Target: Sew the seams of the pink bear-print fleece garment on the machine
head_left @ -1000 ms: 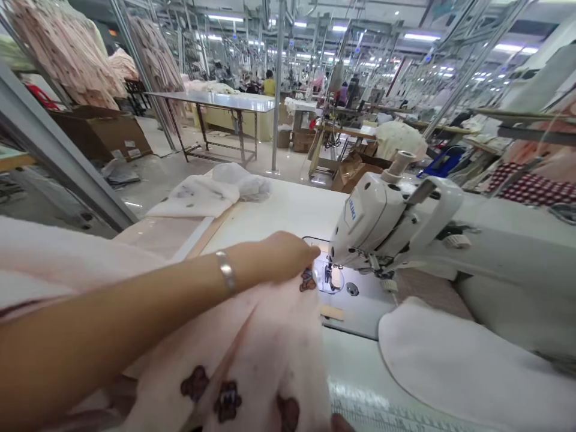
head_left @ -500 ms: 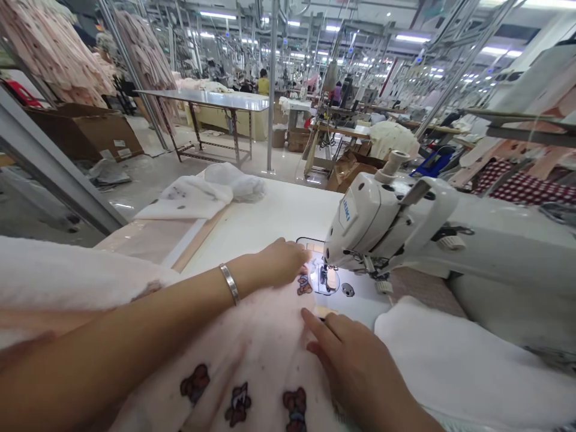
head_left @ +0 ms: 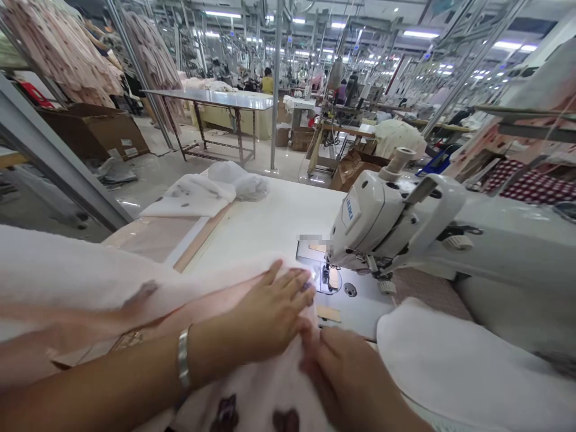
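Observation:
A pale pink plush fabric (head_left: 265, 384) with printed brown bears lies over the front of the white sewing table, its edge just left of the needle area. My left hand (head_left: 272, 309), with a silver bracelet at the wrist, lies on it with fingers spread. Close by, my right hand (head_left: 355, 372) pinches the fabric's right edge; its fingertips are blurred and partly hidden. Beyond both hands stands a white sewing machine (head_left: 360, 222), its lit presser foot (head_left: 326, 276) apart from the fabric.
A white fabric piece (head_left: 450, 354) lies right of my right hand. Bundled white cloth (head_left: 193, 195) rests at the table's far left. Behind are a metal-topped table (head_left: 216, 99), a cardboard box (head_left: 99, 132) and a metal post (head_left: 275, 90). Several people work in the distance.
My left hand has come back toward me and spread flat over the fabric. My right hand has closed on the edge. The fabric's folds have shifted, and the near bears have moved.

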Motion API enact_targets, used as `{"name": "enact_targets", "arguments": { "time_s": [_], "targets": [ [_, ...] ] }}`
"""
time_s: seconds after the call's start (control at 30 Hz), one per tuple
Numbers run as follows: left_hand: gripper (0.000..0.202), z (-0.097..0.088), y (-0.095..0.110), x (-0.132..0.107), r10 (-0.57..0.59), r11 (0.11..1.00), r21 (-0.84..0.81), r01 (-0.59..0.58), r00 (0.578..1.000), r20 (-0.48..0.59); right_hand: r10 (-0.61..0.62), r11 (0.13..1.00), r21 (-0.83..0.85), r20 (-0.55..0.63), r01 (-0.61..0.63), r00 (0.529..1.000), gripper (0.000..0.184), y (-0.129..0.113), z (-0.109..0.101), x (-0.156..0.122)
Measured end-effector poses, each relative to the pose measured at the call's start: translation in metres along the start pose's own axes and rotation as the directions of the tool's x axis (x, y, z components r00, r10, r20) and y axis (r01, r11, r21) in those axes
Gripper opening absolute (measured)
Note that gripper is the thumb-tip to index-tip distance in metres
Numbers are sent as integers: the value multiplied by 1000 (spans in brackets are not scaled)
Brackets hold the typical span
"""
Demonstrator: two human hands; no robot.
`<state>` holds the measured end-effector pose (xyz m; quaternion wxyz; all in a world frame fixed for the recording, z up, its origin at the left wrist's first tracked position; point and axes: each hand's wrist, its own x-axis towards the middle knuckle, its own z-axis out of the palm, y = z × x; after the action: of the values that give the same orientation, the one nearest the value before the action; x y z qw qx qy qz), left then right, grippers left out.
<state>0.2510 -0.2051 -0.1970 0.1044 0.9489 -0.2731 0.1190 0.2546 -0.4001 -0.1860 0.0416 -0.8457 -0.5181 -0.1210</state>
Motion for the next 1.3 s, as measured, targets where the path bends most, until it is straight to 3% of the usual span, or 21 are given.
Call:
{"name": "enact_targets", "arguments": {
  "time_s": [0.07, 0.13, 0.27, 0.37, 0.5, 0.8, 0.97, 1.13, 1.3],
  "targets": [
    [42, -2, 7, -12, 34, 999, -5, -34, 999, 28, -37, 994, 108, 47, 32, 998, 23, 2, -8, -7],
    [46, -8, 16, -20, 47, 998, 33, -48, 999, 14, 30, 988, 148, 80, -42, 996, 22, 14, -16, -7],
    [60, -11, 33, -22, -17, 994, 107, 16, 1000, 4, 178, 983, 1, 182, -182, 967, 28, 49, -19, 13],
    [56, -8, 37, -17, -107, 994, 0, 107, 991, 83, 211, 977, -33, 279, -210, 937, 22, 64, -15, 25],
    [51, -5, 26, -6, -96, 986, -132, 102, 994, 50, 296, 953, -127, 220, -274, 929, 25, 76, -11, 18],
    [44, 3, -9, 27, 7, 983, -184, -15, 999, -42, 404, 886, -273, 60, -374, 913, 28, 98, 3, 11],
    [45, 0, -12, 32, 33, 982, -183, -38, 999, -30, 429, 862, -300, -3, -410, 903, 29, 100, 12, 10],
    [38, 2, -14, 35, 39, 979, -199, -43, 999, -26, 395, 870, -310, -23, -382, 918, 30, 97, 9, 12],
    [23, 2, 2, 28, 61, 997, -42, -64, 996, -71, 335, 888, -316, -52, -334, 941, 29, 96, 5, 7]
  ]
}}
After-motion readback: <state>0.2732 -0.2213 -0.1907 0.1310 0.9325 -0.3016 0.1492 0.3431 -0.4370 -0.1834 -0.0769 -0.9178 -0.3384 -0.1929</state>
